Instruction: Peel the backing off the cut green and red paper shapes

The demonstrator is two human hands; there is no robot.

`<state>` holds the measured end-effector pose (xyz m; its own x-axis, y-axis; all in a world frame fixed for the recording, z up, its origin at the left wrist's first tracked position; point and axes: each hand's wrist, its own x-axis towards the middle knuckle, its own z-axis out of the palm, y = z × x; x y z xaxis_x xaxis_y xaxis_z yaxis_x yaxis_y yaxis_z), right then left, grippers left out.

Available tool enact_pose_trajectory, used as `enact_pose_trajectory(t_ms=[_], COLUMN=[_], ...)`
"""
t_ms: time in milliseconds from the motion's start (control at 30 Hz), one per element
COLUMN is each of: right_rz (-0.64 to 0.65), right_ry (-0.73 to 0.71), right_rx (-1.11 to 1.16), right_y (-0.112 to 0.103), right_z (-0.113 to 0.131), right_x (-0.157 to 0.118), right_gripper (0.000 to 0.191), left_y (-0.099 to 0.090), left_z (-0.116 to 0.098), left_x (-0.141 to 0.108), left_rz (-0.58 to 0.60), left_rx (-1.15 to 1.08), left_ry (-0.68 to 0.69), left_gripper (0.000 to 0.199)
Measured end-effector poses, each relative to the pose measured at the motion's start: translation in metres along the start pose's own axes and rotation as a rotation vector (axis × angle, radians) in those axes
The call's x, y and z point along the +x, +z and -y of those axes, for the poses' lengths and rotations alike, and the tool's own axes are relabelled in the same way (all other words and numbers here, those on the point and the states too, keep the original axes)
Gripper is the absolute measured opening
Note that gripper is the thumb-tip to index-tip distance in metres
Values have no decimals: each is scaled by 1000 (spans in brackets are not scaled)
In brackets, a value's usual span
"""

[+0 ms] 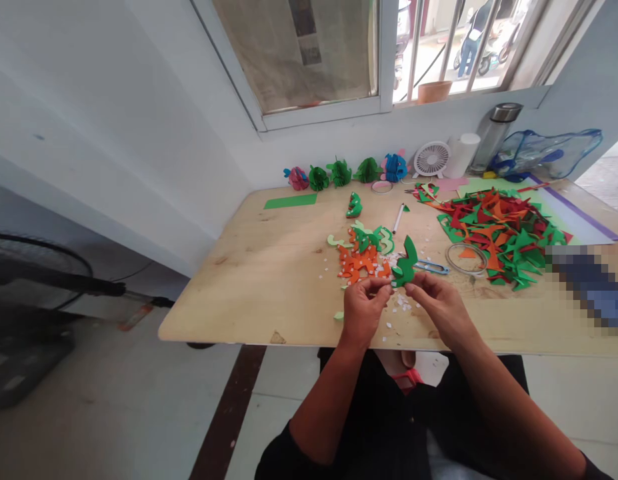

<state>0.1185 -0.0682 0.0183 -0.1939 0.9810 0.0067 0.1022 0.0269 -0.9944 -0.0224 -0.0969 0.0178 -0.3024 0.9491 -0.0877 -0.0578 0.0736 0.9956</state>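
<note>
A pale wooden table [249, 267] stands against a white wall [189, 100], under a window [309, 60] with bars [451, 40] at its right. The green paper cutout [407, 261] is above the table's near part, raised between the hands. The right hand [441, 303] has its thumb and forefinger clamped on the cutout's lower edge; the left hand [363, 310] has thumb and forefinger together at its lower left corner — whether they grip the paper itself, I cannot tell.

Just beyond the left hand lie orange paper pieces [359, 263] with white dots. To the right spreads a heap of red, orange and green scraps [503, 230], a ring of tape [467, 259] at its near side. Along the wall stand folded paper figures [340, 173], a small fan [431, 160] and a bottle [493, 140] — all upright.
</note>
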Motion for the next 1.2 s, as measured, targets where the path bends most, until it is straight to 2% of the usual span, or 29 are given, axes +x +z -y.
enact_pose_trajectory(t_ms=[67, 133, 233, 300, 533, 700, 967, 1200], right_rz=[-162, -217, -97, -73, -127, -116, -120, -105], right_ry=[-105, -222, -291, -292, -334, -358, -457, -459], right_rx=[-177, -338, -435, -457, -569, -660, -804, -838], right_y=[-1, 1, 6, 10, 11, 11, 10, 12], right_z=[0, 1, 5, 6, 4, 4, 3, 5], right_x=[-3, -5, -7, -6, -4, -2, -3, -3], right_gripper=[22, 17, 16, 17, 16, 17, 16, 14], left_y=[1, 2, 4, 5, 6, 6, 4, 2], left_z=[0, -1, -2, -3, -5, -6, -6, -10], left_x=[-1, -3, -6, -7, -9, -9, -9, -8], left_rz=[-63, -100, -88, -54, -24, -25, -11, 7], left_rx=[91, 162, 203, 213, 332, 434, 501, 544], left_ry=[56, 113, 178, 198, 281, 340, 338, 355], left_gripper=[17, 17, 15, 14, 15, 16, 17, 17])
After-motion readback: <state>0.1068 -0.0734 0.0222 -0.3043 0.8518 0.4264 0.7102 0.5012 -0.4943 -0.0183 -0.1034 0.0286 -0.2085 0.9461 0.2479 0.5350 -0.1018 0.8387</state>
